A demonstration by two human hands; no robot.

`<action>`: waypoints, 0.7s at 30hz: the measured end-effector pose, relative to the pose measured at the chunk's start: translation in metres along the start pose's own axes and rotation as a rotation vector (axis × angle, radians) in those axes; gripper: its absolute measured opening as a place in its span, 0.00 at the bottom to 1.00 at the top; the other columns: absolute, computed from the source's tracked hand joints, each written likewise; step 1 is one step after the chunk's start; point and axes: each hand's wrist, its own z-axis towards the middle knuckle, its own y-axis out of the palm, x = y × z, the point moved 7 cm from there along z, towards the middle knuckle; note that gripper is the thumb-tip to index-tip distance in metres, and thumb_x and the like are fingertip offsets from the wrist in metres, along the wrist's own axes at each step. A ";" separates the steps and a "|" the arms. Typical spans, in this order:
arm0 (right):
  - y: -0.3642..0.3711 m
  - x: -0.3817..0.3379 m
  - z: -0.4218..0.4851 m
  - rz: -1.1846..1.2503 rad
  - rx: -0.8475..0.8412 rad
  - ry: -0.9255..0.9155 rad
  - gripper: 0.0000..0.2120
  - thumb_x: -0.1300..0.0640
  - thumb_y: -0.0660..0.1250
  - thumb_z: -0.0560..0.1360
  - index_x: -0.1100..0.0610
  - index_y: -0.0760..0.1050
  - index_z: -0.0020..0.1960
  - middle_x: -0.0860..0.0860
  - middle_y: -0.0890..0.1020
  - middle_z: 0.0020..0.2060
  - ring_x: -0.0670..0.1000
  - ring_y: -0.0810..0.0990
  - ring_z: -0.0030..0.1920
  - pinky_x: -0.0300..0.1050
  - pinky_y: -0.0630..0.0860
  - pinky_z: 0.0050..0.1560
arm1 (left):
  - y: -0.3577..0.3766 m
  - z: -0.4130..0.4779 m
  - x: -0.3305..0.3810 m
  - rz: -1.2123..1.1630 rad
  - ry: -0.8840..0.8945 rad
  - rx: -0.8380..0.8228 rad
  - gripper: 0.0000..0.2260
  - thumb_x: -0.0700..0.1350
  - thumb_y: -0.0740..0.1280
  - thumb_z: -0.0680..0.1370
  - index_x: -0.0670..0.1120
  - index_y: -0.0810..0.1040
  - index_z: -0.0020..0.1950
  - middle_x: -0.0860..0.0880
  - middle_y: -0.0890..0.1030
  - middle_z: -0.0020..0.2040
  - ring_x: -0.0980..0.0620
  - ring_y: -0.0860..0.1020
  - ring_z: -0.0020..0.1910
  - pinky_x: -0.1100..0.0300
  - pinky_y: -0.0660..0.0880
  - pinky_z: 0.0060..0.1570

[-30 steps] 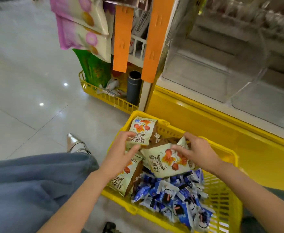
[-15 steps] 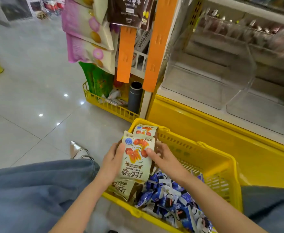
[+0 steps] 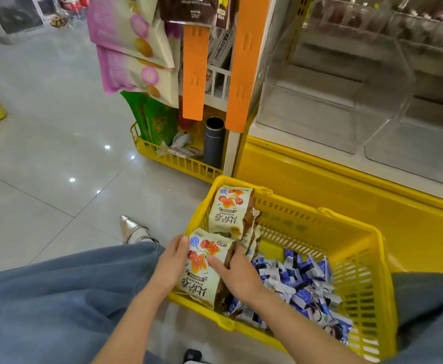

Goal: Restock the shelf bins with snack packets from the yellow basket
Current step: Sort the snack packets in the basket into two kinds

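**Cream snack packet** (image 3: 202,269) with red-orange print, held at the near-left corner of the yellow plastic basket (image 3: 346,228). Its long axis runs near to far, printed face toward the camera, with the blue badge at the far end and the lettering at the near end.

**Left hand** (image 3: 169,264): grip closed along the packet's left edge.

**Right hand** (image 3: 238,274): thumb across the face, fingers curled round the right edge.

A second cream packet (image 3: 229,210) stands in the basket's far-left corner. Small blue-and-white packets (image 3: 304,282) are heaped to the right.

The basket sits on glossy grey floor tiles (image 3: 44,158). Beyond it are a yellow shelf base (image 3: 346,185) and clear plastic shelf bins (image 3: 320,109).
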 end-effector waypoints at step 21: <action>-0.102 0.172 -0.023 -0.579 -0.274 0.126 0.58 0.27 0.64 0.63 0.50 0.33 0.76 0.48 0.46 0.76 0.52 0.50 0.75 0.51 0.53 0.73 | 0.197 -0.022 0.053 0.717 0.500 -0.487 0.15 0.46 0.62 0.79 0.54 0.66 0.65 0.53 0.68 0.64 0.56 0.67 0.63 0.61 0.66 0.60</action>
